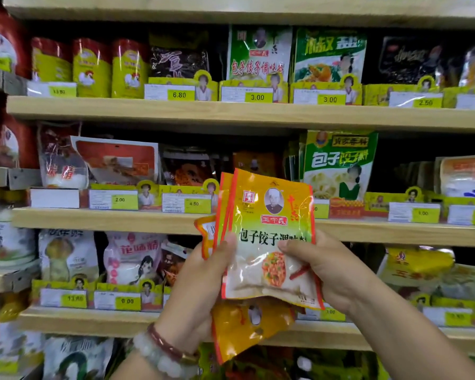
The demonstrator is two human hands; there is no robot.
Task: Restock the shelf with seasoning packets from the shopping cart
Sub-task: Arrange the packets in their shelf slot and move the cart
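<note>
- While both hands grip them, the seasoning packets (orange-yellow, several stacked) are held up before the wooden shelf.
- Left hand: thumb pinches the stack's left edge.
- Right hand: thumb presses the front packet.

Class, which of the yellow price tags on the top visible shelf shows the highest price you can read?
The 6.80 tag, left of the two 3.00 tags and the 2.50 tag.
</note>
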